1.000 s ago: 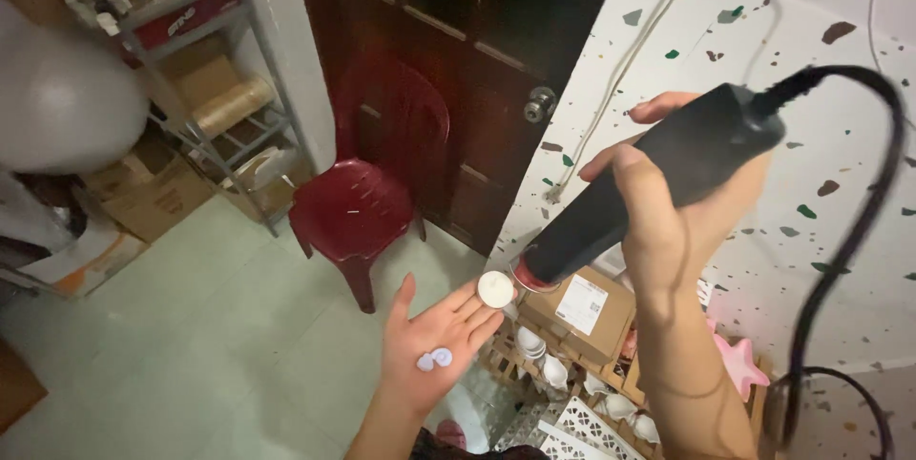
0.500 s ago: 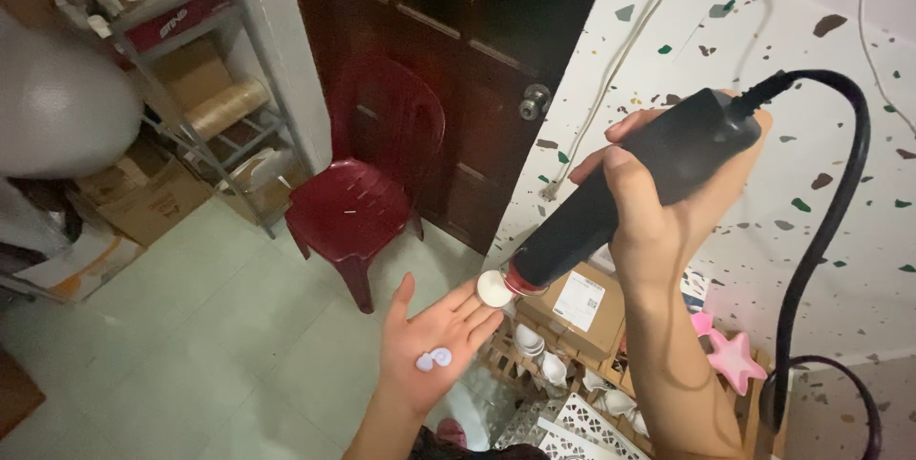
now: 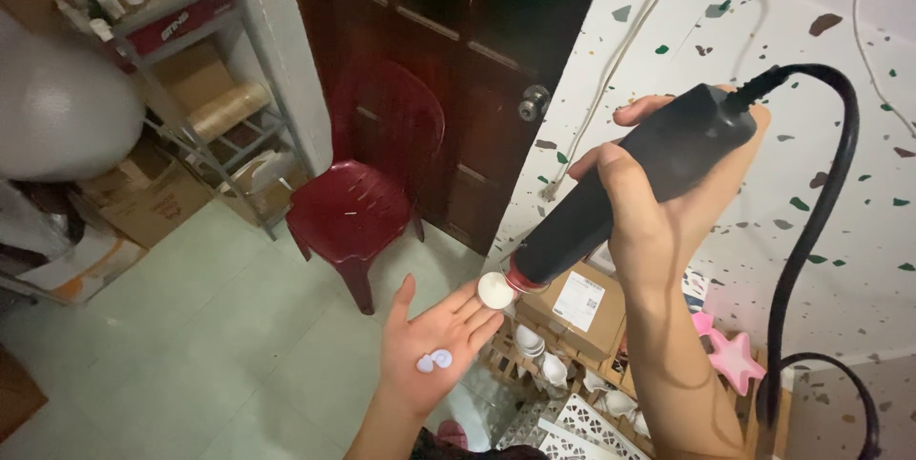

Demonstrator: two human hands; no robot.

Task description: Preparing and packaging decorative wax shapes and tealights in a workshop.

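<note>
On left palm (image 3: pixel 431 344), two pale pieces (image 3: pixel 434 360)

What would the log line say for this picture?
right hand: grips black corded tool | left hand: open, two small pale pieces, white disc at fingertips

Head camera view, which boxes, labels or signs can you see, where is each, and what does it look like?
Cardboard box: brown, below the black tool, white rectangular label on top.
Cardboard boxes: brown, on the floor by the metal shelf.
Red strip: long, white lettering, on the shelf's upper tier.

Bare left hand (image 3: pixel 431 345), bare right hand (image 3: pixel 668 217), sleeveless forearms
</note>
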